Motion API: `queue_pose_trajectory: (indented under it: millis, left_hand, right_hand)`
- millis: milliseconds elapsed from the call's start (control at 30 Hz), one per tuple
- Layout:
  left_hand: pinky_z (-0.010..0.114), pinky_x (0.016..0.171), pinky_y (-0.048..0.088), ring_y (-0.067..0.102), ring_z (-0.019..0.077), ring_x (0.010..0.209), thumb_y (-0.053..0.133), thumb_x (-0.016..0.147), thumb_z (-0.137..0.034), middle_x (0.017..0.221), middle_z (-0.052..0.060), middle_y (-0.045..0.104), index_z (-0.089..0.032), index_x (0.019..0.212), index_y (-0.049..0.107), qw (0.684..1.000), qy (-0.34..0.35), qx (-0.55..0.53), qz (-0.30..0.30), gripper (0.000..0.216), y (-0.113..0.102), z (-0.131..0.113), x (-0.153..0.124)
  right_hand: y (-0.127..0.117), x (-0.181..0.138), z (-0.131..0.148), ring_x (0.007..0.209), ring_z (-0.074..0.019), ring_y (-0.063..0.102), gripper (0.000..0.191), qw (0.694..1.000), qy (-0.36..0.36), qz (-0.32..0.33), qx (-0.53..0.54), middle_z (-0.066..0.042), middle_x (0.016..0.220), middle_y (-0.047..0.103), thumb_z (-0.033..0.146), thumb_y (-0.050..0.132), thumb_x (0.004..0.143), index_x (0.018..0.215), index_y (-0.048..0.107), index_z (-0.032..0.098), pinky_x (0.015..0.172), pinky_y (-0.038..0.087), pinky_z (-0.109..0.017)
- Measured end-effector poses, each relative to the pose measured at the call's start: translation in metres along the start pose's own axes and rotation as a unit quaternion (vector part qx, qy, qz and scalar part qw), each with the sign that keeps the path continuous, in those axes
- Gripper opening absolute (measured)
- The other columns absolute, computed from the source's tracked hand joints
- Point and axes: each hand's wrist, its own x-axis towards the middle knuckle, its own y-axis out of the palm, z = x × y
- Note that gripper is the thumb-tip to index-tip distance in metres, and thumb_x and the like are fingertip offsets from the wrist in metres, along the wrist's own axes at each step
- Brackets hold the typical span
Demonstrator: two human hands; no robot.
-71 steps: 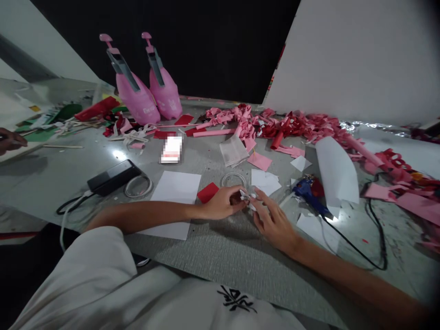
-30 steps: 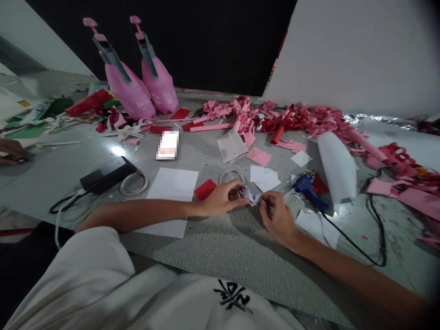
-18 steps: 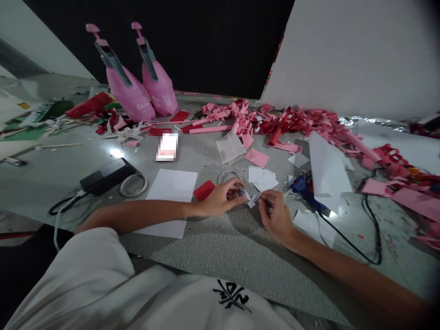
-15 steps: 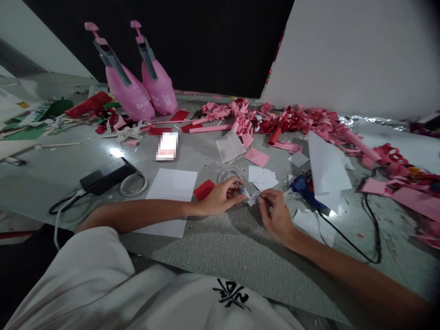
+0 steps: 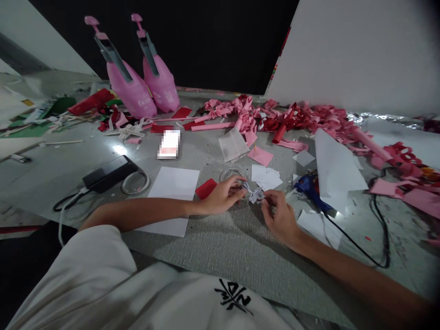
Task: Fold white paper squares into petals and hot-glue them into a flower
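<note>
A small folded white paper piece point(image 5: 255, 194) sits between my two hands, just above the grey mat point(image 5: 233, 247). My left hand point(image 5: 222, 196) pinches its left side with curled fingers. My right hand point(image 5: 279, 215) pinches its right side, fingers closed. A red paper square point(image 5: 206, 188) lies by my left wrist, and a white sheet point(image 5: 172, 192) lies partly under my left forearm. A clear tape ring point(image 5: 233, 174) rests just beyond my left fingers.
A blue glue gun point(image 5: 311, 190) with a black cord point(image 5: 374, 247) lies right of my hands. White paper pieces point(image 5: 264, 176), pink and red paper scraps point(image 5: 292, 121), two pink bottles point(image 5: 144, 87), a black power adapter point(image 5: 110, 172) and a white board point(image 5: 360, 55) surround the mat.
My right hand went from flat with fingers stretched out to a closed pinch on the white paper piece. A person's hand at the far left edge has gone from view.
</note>
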Motion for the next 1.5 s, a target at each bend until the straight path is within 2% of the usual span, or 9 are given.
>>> queue_pose_trajectory:
  millis: [133, 333, 500, 1167, 1500]
  left_hand:
    - [0.027, 0.066, 0.057, 0.069, 0.0155, 0.078, 0.059, 0.101, -0.048, 0.095, 0.005, 0.066, -0.020, 0.135, 0.052, 1.000, 0.000, -0.010, 0.008, 0.044, 0.001, -0.002, 0.000]
    - [0.022, 0.056, 0.050, 0.065, 0.0123, 0.068, 0.053, 0.104, -0.047, 0.089, 0.005, 0.066, -0.019, 0.134, 0.053, 1.000, 0.007, -0.014, 0.004, 0.041, 0.001, 0.001, 0.001]
    - [0.022, 0.055, 0.048, 0.065, 0.0129, 0.069, 0.051, 0.104, -0.047, 0.092, 0.005, 0.068, -0.020, 0.134, 0.052, 1.000, 0.005, -0.008, 0.007, 0.041, 0.000, 0.003, 0.001]
    - [0.022, 0.054, 0.049, 0.066, 0.0131, 0.067, 0.051, 0.104, -0.048, 0.087, 0.004, 0.067, -0.019, 0.134, 0.056, 1.000, 0.004, 0.017, -0.005, 0.042, 0.000, 0.002, 0.001]
    - [0.025, 0.063, 0.053, 0.067, 0.0138, 0.073, 0.057, 0.103, -0.042, 0.097, 0.006, 0.071, -0.021, 0.136, 0.054, 0.999, 0.019, 0.030, -0.002, 0.039, -0.001, 0.002, 0.000]
  right_hand:
    - [-0.002, 0.000, 0.001, 0.069, -0.0204, 0.072, 0.016, 1.000, -0.006, 0.007, -0.012, -0.005, 0.086, 0.073, 0.034, 0.050, 0.102, 0.114, 0.054, 0.024, 0.055, 0.053, -0.027]
    - [-0.002, 0.000, 0.001, 0.071, -0.0192, 0.071, 0.017, 0.999, -0.030, -0.002, -0.025, -0.005, 0.087, 0.072, 0.031, 0.048, 0.103, 0.116, 0.056, 0.024, 0.058, 0.053, -0.027]
    - [-0.002, 0.000, 0.001, 0.071, -0.0197, 0.071, 0.021, 0.999, -0.024, -0.002, -0.022, -0.006, 0.091, 0.072, 0.034, 0.047, 0.104, 0.122, 0.052, 0.024, 0.060, 0.054, -0.029]
    - [-0.001, 0.001, -0.001, 0.073, -0.0212, 0.071, 0.025, 1.000, -0.012, 0.000, -0.017, -0.007, 0.094, 0.073, 0.040, 0.045, 0.105, 0.121, 0.054, 0.023, 0.066, 0.056, -0.033]
    - [-0.006, 0.007, 0.010, 0.082, -0.0195, 0.066, 0.018, 0.998, -0.056, 0.002, -0.027, -0.007, 0.100, 0.068, 0.026, 0.043, 0.105, 0.111, 0.059, 0.024, 0.078, 0.055, -0.033]
